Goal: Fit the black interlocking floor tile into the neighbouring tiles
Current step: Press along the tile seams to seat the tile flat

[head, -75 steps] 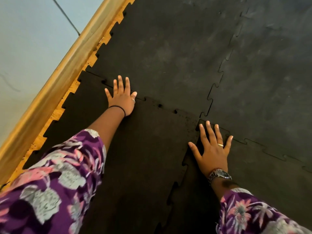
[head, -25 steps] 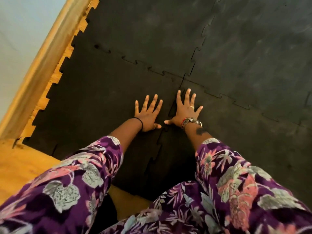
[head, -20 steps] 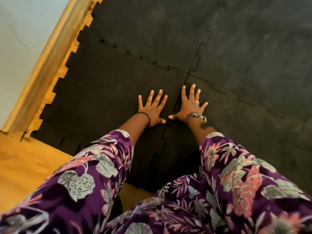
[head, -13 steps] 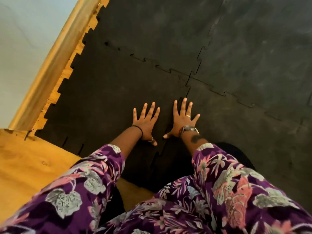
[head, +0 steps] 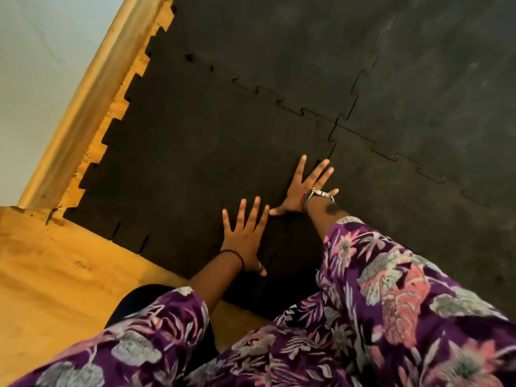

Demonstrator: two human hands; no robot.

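Note:
The black interlocking floor tile [head: 201, 163] lies flat at the left, its toothed edges meeting the neighbouring tile behind [head: 265, 46] and the neighbouring tile to the right [head: 405, 233]. My left hand [head: 245, 238] presses flat on the tile near its right seam, fingers spread. My right hand [head: 304, 188] lies flat across that seam a little farther up, fingers spread, with a watch on the wrist. The seam below my hands looks dark and partly raised; my sleeves hide its lower end.
A wooden skirting board [head: 92, 93] runs along the white wall [head: 36, 65] at the left. Bare wooden floor [head: 55, 280] lies in front of the tile's toothed near edge. More grey tiles [head: 446, 79] fill the far right.
My hands were side by side; the left one has slid down the seam toward me, the right one stays higher on it. The view has shifted, showing more bare wooden floor.

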